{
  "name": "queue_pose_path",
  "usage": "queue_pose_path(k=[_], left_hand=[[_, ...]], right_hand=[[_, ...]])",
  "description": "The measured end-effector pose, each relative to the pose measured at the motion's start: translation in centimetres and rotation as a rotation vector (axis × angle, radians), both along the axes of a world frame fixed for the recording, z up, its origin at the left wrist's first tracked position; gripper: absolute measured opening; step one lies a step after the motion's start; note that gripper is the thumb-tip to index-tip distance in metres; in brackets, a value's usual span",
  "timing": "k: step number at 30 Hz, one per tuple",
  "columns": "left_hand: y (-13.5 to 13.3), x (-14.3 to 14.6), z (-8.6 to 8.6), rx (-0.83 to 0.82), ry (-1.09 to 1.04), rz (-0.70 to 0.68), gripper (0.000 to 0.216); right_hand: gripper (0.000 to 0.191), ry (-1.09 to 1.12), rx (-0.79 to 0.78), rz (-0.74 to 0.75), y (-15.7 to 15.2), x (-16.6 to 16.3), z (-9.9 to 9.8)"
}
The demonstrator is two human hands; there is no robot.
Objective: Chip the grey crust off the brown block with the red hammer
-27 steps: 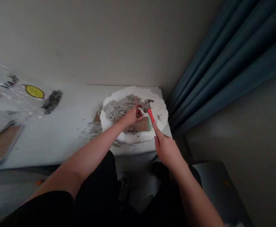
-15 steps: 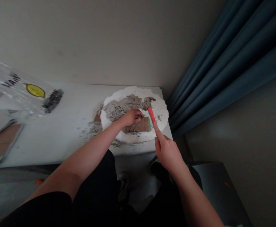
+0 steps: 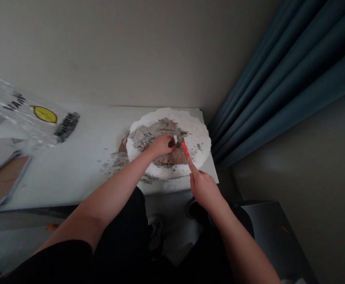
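Observation:
My right hand [image 3: 204, 187] is wrapped round a red-handled hammer [image 3: 185, 149], index finger stretched along the handle. Its greyish head is hard to make out beside my left fingers. Curled fingers close my left hand [image 3: 162, 145] at the middle of a round white mat [image 3: 200, 124]; a small dark spot shows at the fingertips, and what it holds I cannot make out. Below the hands lies a flat brown slab [image 3: 178, 157], partly covered. Crumbly grey-brown material [image 3: 148, 132] is spread over the mat's left and upper part.
The mat rests near the right end of a white table [image 3: 80, 169], where crumbs [image 3: 116, 161] lie on its left. A clear plastic bag [image 3: 27, 114] with a yellow print and a brown board [image 3: 5, 177] are farther left. Blue curtains [image 3: 278, 79] hang at the right.
My right hand has brought the hammer's head down and left, close to my left fingers. My left hand has shifted slightly left and its fingers are curled tighter.

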State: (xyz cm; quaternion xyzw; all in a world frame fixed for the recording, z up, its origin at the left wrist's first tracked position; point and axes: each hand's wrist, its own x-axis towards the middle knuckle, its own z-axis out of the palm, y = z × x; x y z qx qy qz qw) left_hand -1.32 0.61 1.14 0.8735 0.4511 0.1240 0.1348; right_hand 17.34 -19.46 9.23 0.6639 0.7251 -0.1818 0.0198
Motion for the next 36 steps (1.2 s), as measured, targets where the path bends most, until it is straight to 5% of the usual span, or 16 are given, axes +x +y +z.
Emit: queue_pose_path(k=[17, 36], left_hand=[[0.5, -1.5, 1.1, 0.110, 0.074, -0.262, 0.017], [-0.7, -1.0, 2.2, -0.033, -0.061, -0.061, 0.009]], right_hand=[[0.069, 0.098, 0.044, -0.034, 0.0, 0.8, 0.5], [0.067, 0.080, 0.043, -0.062, -0.2, 1.1, 1.3]])
